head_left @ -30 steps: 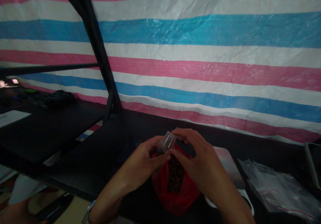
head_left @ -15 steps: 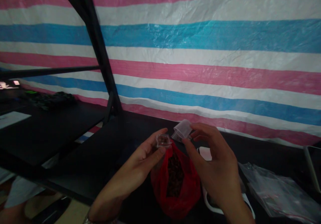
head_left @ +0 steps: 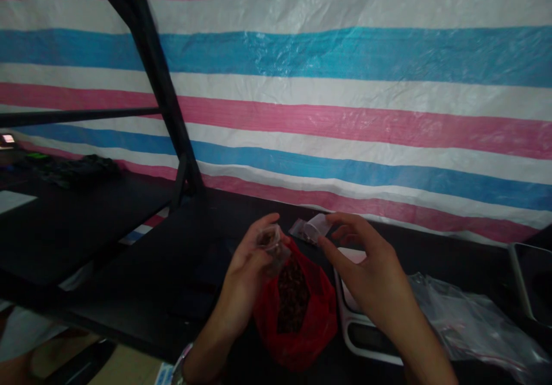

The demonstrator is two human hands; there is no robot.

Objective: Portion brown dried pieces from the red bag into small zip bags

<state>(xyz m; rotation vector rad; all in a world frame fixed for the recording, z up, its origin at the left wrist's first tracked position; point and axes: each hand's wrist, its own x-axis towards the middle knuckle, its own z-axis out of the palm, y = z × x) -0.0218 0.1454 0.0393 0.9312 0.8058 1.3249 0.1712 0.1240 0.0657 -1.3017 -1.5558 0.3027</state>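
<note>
My left hand (head_left: 244,267) is closed on a small clear plastic bag (head_left: 279,253), its mouth held open and some dark brown bits showing inside. In my right hand (head_left: 371,264), thumb and fingers pinch a small translucent plastic cup (head_left: 319,224), tilted with its mouth toward the left. What the cup contains cannot be seen. Below and between both hands stands an open red plastic bag (head_left: 322,316) with many small dark brown pieces (head_left: 293,296) in it. My right forearm partly covers a white digital scale (head_left: 351,345).
Behind the cup lies a small clear bag (head_left: 297,230) with something in it. A stack of clear zip bags (head_left: 470,322) is at right, beside a dark-screened device (head_left: 535,281). A black metal post (head_left: 166,103) rises at left before the striped tarpaulin (head_left: 345,103).
My left hand has shifted slightly left, with the clear bag turned more upright. The cup has moved a little right and down with my right hand, uncovering more of the scale. The view has shifted slightly.
</note>
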